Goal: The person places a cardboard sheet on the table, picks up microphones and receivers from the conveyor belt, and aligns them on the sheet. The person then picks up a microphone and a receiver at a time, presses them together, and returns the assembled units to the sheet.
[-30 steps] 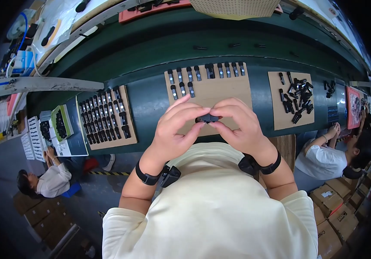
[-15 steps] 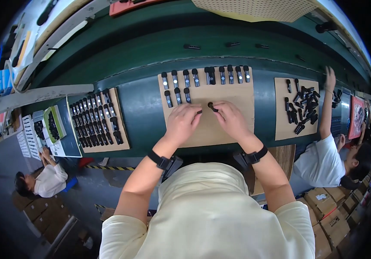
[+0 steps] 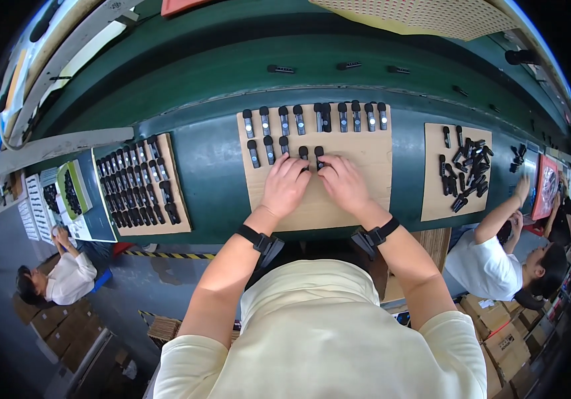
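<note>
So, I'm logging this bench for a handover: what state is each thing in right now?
Left hand: flat on the middle cardboard sheet, fingertips at a small black part.
Right hand: flat, fingertips at another black part.
Left sheet's parts: tidy rows.
Right sheet's parts: loose heap.

Even, bright overhead light; soft short shadows. Mild glare on the pale panel (image 3: 418,16) at 12 o'clock. Centre sharp. Strong fisheye bending and black vignette toward the rim; floor dimmer at 8 o'clock.
</note>
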A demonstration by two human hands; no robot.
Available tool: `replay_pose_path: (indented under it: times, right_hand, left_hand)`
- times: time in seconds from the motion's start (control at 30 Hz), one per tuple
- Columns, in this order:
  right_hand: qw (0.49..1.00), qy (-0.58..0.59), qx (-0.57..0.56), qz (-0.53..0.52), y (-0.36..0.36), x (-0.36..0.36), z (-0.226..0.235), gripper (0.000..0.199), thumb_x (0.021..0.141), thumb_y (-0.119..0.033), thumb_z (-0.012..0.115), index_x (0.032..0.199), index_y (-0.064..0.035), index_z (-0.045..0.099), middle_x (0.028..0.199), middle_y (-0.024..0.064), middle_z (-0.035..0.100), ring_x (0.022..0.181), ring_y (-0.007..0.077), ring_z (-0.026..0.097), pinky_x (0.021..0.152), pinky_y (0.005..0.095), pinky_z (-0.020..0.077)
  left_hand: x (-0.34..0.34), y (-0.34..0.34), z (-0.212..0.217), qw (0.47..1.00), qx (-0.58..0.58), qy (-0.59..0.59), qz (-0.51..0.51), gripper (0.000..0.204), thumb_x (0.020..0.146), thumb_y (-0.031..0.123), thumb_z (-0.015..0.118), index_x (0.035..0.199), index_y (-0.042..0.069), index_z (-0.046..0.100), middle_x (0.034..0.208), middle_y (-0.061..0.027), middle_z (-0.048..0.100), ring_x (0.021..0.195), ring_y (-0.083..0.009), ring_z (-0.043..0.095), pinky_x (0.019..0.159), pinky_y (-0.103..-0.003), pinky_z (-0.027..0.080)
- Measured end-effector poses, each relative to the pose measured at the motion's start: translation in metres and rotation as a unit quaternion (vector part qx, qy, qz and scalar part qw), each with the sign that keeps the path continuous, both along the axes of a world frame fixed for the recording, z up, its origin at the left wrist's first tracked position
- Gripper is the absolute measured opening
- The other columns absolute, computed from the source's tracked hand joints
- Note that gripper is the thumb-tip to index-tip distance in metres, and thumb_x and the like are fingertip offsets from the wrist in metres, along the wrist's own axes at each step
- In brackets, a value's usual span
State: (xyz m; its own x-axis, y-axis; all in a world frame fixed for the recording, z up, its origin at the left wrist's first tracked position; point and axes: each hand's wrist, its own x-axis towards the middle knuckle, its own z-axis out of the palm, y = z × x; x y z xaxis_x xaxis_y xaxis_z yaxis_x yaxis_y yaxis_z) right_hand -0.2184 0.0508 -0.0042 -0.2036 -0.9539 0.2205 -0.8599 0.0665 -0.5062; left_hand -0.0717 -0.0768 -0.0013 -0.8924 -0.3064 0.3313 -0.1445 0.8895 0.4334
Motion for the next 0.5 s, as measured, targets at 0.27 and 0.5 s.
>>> replay_pose_path:
  times: [0.27, 0.5]
  right_hand:
    - [1.0, 0.008, -0.008, -0.015, -0.013, -0.006, -0.004, 0.018, 0.078, -0.008, 0.065, 0.095, -0.0102, 0.058, 0.116, 0.0072, 0.058, 0.105, 0.0277, 0.058, 0.088, 0.0382, 0.0467]
    - [1.0, 0.005, -0.024, -0.016, -0.023, -0.012, 0.007, 0.025, 0.076, -0.006, 0.07, 0.097, -0.0083, 0.058, 0.116, 0.0082, 0.058, 0.104, 0.0298, 0.057, 0.086, 0.041, 0.0466]
  left_hand:
    - [-0.011, -0.008, -0.001, 1.0, 0.003, 0.009, 0.029, 0.019, 0.071, 0.004, 0.068, 0.089, 0.008, 0.064, 0.106, -0.007, 0.062, 0.103, -0.0262, 0.058, 0.103, -0.048, 0.041]
    - [-0.013, -0.01, 0.001, 0.999, 0.01, 0.011, 0.028, 0.015, 0.073, 0.007, 0.066, 0.089, 0.008, 0.063, 0.108, -0.0084, 0.06, 0.108, -0.0268, 0.057, 0.104, -0.049, 0.04]
